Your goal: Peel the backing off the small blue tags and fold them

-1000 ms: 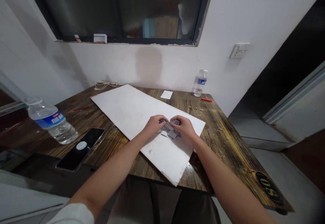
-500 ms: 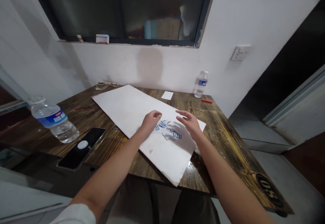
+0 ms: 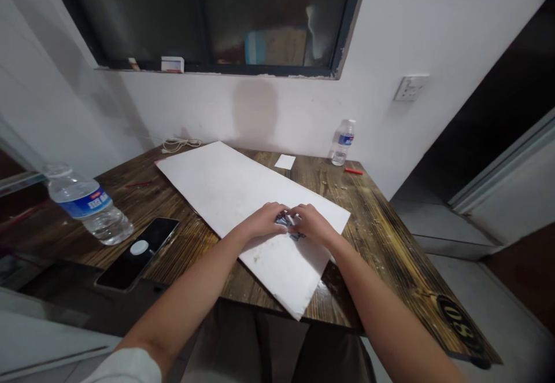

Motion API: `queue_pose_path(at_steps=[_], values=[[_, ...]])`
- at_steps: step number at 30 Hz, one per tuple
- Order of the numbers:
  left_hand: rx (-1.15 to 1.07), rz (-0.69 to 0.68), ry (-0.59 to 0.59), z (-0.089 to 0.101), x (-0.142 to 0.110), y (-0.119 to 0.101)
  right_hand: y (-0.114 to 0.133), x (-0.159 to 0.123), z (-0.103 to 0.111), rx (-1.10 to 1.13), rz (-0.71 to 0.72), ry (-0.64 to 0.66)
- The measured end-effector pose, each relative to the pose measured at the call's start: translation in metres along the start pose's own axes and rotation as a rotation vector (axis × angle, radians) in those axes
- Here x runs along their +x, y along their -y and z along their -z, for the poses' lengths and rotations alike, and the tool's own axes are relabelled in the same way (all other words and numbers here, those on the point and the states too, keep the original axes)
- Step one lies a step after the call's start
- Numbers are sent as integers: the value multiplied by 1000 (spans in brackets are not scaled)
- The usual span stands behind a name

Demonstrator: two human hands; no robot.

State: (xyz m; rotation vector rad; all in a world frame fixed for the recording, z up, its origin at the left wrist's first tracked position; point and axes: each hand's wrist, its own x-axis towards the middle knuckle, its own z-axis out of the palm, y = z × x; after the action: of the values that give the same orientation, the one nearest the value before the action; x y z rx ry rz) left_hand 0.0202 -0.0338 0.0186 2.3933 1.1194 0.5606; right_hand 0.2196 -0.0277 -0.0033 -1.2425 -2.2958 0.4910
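Note:
A large white board (image 3: pixel 208 177) lies slantwise on the dark wooden table. On its right part, a small white paper piece with blue markings (image 3: pixel 295 234) is mostly hidden between my two hands. My left hand (image 3: pixel 263 221) curls its fingers and thumb around the left side of this paper. From the other side, my right hand (image 3: pixel 313 225) closes its bent fingers on the right side. The fingertips of both hands nearly meet over the paper, part of which stands up bent between them.
A large water bottle (image 3: pixel 89 203) and a phone (image 3: pixel 136 256) with a white cap (image 3: pixel 139 247) on it are at the left. At the back are a coiled cable (image 3: pixel 180 145), a white paper square (image 3: pixel 285 162), a smaller bottle (image 3: pixel 342 143) and a red pen-like stick (image 3: pixel 354 171).
Both hands have come down and inward from above the board. Their open fingers have closed around the blue-marked paper, which is now partly covered and bent.

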Motion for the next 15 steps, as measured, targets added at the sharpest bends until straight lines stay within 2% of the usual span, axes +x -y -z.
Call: queue_pose_path(at_steps=[4,8,11,15], values=[[-100,-17,-3,-1,1,-2,5,-1,0,86,-36,-9],[-217,21,-55,-3,4,-4,9,-1,5,205,-66,-57],[-386,88,-167,-3,8,-2,11,0,10,380,-96,-160],[-720,140,-335,2,11,-1,12,4,17,779,-152,-328]])
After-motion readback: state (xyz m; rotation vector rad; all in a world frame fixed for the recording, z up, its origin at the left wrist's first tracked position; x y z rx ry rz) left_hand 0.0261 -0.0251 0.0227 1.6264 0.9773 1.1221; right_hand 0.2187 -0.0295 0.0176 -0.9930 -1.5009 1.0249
